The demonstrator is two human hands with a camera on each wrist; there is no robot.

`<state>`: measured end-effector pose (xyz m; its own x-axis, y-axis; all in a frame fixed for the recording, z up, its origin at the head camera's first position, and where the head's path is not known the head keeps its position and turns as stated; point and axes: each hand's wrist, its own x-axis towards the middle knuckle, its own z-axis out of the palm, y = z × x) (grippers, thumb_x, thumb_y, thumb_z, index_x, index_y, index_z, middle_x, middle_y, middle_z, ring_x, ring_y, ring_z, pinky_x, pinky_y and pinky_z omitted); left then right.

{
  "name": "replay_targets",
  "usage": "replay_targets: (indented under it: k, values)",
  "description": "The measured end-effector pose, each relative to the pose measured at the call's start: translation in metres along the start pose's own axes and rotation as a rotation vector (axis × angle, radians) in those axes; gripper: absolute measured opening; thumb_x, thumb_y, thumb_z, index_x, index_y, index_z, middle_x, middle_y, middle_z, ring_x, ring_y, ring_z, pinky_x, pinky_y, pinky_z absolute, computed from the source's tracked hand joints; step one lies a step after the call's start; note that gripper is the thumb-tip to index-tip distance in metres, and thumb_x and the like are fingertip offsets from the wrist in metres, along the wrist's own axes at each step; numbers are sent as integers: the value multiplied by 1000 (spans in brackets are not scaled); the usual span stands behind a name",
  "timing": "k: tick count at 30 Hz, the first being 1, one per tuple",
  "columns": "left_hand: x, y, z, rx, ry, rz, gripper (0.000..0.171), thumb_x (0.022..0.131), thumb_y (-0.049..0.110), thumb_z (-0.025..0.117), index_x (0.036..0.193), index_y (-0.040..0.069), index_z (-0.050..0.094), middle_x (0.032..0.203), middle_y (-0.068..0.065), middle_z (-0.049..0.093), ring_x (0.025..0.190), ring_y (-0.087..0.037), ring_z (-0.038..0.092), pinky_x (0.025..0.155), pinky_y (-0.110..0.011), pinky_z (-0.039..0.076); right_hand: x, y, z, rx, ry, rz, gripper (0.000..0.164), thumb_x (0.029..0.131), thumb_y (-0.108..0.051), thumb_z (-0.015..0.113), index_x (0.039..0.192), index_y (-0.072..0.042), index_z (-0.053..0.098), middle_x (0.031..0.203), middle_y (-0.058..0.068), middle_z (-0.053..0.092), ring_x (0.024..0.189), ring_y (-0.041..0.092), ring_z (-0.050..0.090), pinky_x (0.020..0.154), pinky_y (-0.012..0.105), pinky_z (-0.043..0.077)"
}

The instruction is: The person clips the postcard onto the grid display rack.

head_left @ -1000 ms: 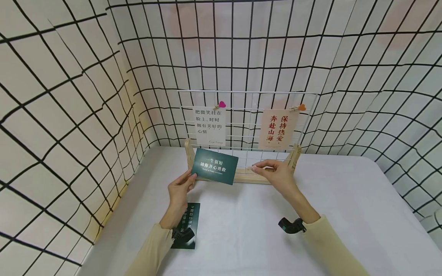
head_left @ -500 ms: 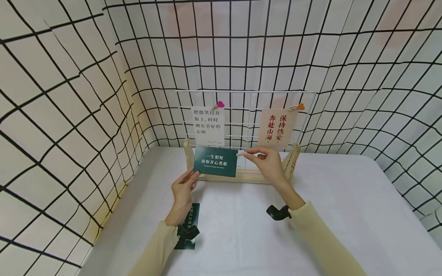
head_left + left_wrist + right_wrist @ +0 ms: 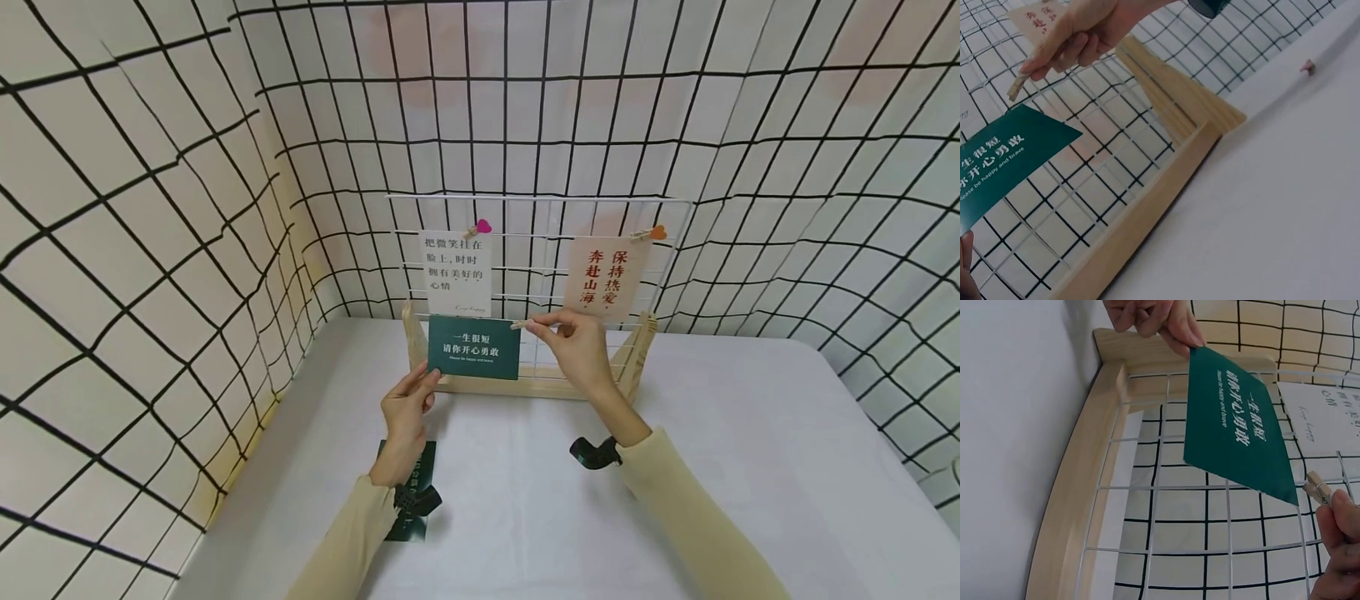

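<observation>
My left hand (image 3: 405, 412) pinches a dark green card (image 3: 474, 367) with white lettering by its lower left corner, in front of a white wire grid (image 3: 540, 198) on a wooden stand (image 3: 517, 387). Between thumb and fingers of my right hand (image 3: 583, 354) is a small wooden clothespin (image 3: 1318, 486), its tip close to the card's upper right corner in the head view. In the right wrist view a gap shows between clothespin and card. A white card (image 3: 457, 279) and a pale pink card (image 3: 607, 279) hang higher on the grid.
Another dark green card (image 3: 423, 467) lies on the white table, partly under my left forearm. A magenta heart clip (image 3: 483, 226) and an orange heart clip (image 3: 658, 232) hold the hung cards. A small pinkish object (image 3: 1308, 67) lies on the table. Black-lined grid cloth surrounds the table.
My left hand has levelled the green card and raised it slightly against the grid. The right hand has moved left and up, bringing the clothespin to the card's upper right corner.
</observation>
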<state>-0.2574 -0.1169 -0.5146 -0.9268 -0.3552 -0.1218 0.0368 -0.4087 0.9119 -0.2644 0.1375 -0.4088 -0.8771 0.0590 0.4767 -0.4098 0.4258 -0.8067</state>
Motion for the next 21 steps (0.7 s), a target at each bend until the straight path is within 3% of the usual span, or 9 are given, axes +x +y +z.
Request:
replay_targets:
  k: [16,21]
  values:
    - [5,-5,-1,-27,2,-20,30,87,5,83,116,6,79,76,9,77,49,-2,48,52,-16,40,5,-9,12,-138,70,-115,12,88,-17,83,93,-7,83,80,9,77,52,9,34,48,21,25]
    - [4,-4,1,-39,4,-12,26,86,4,83,111,8,81,77,9,77,49,-2,48,51,-16,41,5,-11,14,-174,100,-143,12,87,-16,84,92,-5,83,83,11,79,53,14,39,48,21,26]
